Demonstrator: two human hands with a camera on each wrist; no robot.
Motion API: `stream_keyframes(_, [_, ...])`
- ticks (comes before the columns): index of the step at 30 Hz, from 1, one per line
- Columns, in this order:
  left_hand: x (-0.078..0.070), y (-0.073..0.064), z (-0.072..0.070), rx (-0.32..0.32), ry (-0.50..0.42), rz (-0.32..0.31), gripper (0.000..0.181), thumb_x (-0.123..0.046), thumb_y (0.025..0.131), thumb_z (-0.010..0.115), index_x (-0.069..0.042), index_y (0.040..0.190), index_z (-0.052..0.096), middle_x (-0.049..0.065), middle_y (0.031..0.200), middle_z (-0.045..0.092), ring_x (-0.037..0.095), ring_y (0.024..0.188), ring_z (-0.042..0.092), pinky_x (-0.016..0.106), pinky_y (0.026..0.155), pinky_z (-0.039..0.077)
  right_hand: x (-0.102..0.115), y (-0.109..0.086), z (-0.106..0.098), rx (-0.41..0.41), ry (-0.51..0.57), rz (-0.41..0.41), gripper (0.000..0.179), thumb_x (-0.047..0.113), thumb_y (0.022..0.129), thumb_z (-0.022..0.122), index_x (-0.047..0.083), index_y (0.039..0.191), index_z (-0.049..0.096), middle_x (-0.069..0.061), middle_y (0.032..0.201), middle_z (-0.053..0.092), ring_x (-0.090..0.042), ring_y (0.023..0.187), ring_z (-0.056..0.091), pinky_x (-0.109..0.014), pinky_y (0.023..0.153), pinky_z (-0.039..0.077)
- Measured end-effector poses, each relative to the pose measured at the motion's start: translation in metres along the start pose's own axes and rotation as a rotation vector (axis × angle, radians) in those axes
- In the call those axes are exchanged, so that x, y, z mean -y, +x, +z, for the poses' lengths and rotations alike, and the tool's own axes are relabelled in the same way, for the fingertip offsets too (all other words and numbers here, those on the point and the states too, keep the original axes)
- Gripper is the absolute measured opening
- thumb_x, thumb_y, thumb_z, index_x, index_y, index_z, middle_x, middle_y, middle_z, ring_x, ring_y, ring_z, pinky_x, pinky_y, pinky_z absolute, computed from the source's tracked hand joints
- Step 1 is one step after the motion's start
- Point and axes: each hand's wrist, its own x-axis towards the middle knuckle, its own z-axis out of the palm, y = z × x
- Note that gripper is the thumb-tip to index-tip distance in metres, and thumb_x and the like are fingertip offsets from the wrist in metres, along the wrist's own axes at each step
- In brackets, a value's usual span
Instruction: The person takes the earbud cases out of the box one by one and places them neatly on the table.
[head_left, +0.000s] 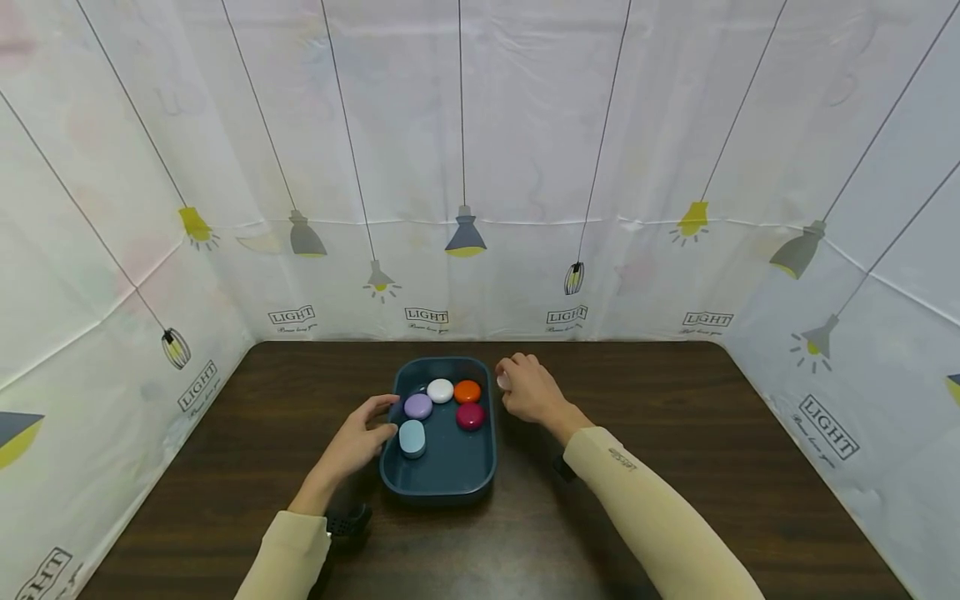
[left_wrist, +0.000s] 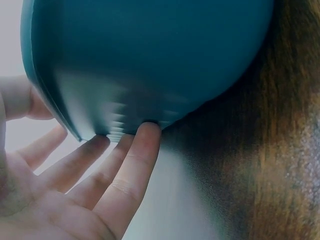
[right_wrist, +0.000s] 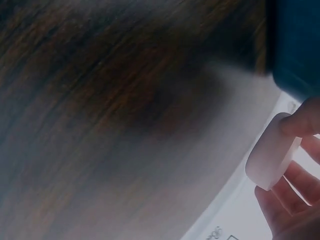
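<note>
A dark teal plastic bin (head_left: pixel 442 487) stands on the table, and my left hand (head_left: pixel 362 433) holds its left side. In the left wrist view, several fingertips rest against the outer wall (left_wrist: pixel 160 55), while the thumb passes behind the rim. Beyond the bin's right side, my right hand (head_left: pixel 532 387) pinches a pale pinkish rounded block (right_wrist: pixel 272 152) between thumb and fingers. Inside the bin lie rounded pieces: white (head_left: pixel 440 391), orange (head_left: pixel 467 392), purple (head_left: pixel 417 407) and crimson (head_left: pixel 470 416). A taller light blue block (head_left: pixel 412 439) sits near my left thumb.
The dark wood-grain table (head_left: pixel 645 383) extends on both sides of the bin. A white curtain (head_left: pixel 525 283) printed with hanging lamps encloses the table's back and sides. A black band (head_left: pixel 348 521) sits on the left wrist.
</note>
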Motion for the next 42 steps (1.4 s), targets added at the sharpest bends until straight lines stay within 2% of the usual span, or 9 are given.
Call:
stream_keyframes(10, [-0.001, -0.001, 0.002, -0.001, 0.01, 0.011, 0.049, -0.01, 0.101, 0.057, -0.01, 0.15, 0.047, 0.025, 0.154, 0.041, 0.036, 0.119, 0.059, 0.045, 0.083, 0.055, -0.009, 0.002, 0.012, 0.067, -0.018, 0.054, 0.038, 0.009, 0.084, 0.072, 0.007, 0.121, 0.066, -0.012, 0.115, 0.062, -0.031, 0.102, 0.053, -0.044, 0.091, 0.05])
stream_keyframes(19, [-0.004, -0.001, 0.001, -0.008, 0.013, 0.001, 0.048, -0.011, 0.102, 0.057, -0.012, 0.149, 0.048, 0.022, 0.155, 0.041, 0.038, 0.123, 0.058, 0.05, 0.089, 0.055, -0.012, 0.004, 0.013, 0.111, -0.038, 0.046, 0.039, 0.01, 0.085, 0.071, 0.006, 0.123, 0.065, -0.013, 0.117, 0.062, -0.032, 0.105, 0.055, -0.046, 0.093, 0.05])
stream_keyframes(24, [-0.001, -0.001, 0.002, -0.011, 0.025, 0.0, 0.048, -0.011, 0.102, 0.057, -0.012, 0.149, 0.048, 0.022, 0.155, 0.042, 0.036, 0.121, 0.059, 0.046, 0.086, 0.055, -0.012, 0.003, 0.011, 0.122, -0.065, 0.026, 0.041, 0.013, 0.089, 0.07, 0.007, 0.129, 0.064, -0.013, 0.124, 0.062, -0.031, 0.111, 0.056, -0.047, 0.097, 0.05])
stream_keyframes(32, [0.004, -0.002, 0.001, -0.01, 0.013, -0.01, 0.049, -0.011, 0.102, 0.057, -0.012, 0.15, 0.048, 0.02, 0.153, 0.044, 0.035, 0.119, 0.059, 0.043, 0.083, 0.055, 0.0, -0.005, -0.003, 0.073, -0.071, -0.026, 0.035, 0.015, 0.092, 0.07, 0.004, 0.126, 0.067, -0.013, 0.12, 0.064, -0.032, 0.106, 0.058, -0.047, 0.093, 0.052])
stream_keyframes(42, [0.003, 0.001, 0.001, -0.009, 0.01, -0.009, 0.049, -0.012, 0.102, 0.058, -0.014, 0.15, 0.048, 0.019, 0.154, 0.044, 0.033, 0.119, 0.06, 0.041, 0.083, 0.054, 0.016, -0.01, -0.02, 0.029, -0.046, 0.024, 0.03, 0.012, 0.093, 0.067, 0.006, 0.122, 0.068, -0.012, 0.117, 0.065, -0.031, 0.105, 0.058, -0.046, 0.092, 0.052])
